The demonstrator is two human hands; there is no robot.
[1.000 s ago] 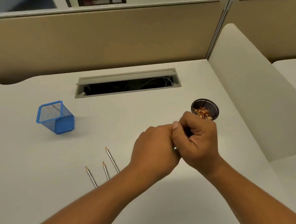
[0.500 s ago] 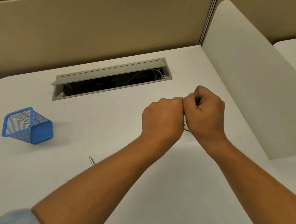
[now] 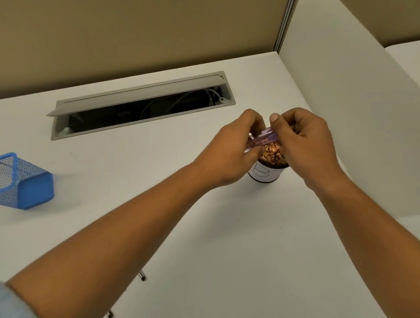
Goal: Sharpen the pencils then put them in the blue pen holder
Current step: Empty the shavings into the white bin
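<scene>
My left hand (image 3: 229,151) and my right hand (image 3: 303,142) meet over a small black cup (image 3: 267,174) with a white label, which is full of pencil shavings (image 3: 272,154). Between them they hold a translucent purple sharpener (image 3: 261,140), tilted just above the cup's rim. The left fingers wrap its lower end and the right thumb and fingers pinch its upper end. The blue mesh pen holder (image 3: 18,184) lies on its side at the far left of the desk. Two pencil ends (image 3: 142,276) (image 3: 109,314) poke out from under my left forearm.
An open grey cable hatch (image 3: 138,105) with wires inside is set into the white desk (image 3: 223,245) behind the hands. A tan partition (image 3: 138,31) runs along the back and a white divider panel (image 3: 354,106) stands along the right side.
My closed fists have loosened, so the purple sharpener now shows between the fingers above the cup. The view has shifted, and the pencils are mostly hidden under my left forearm.
</scene>
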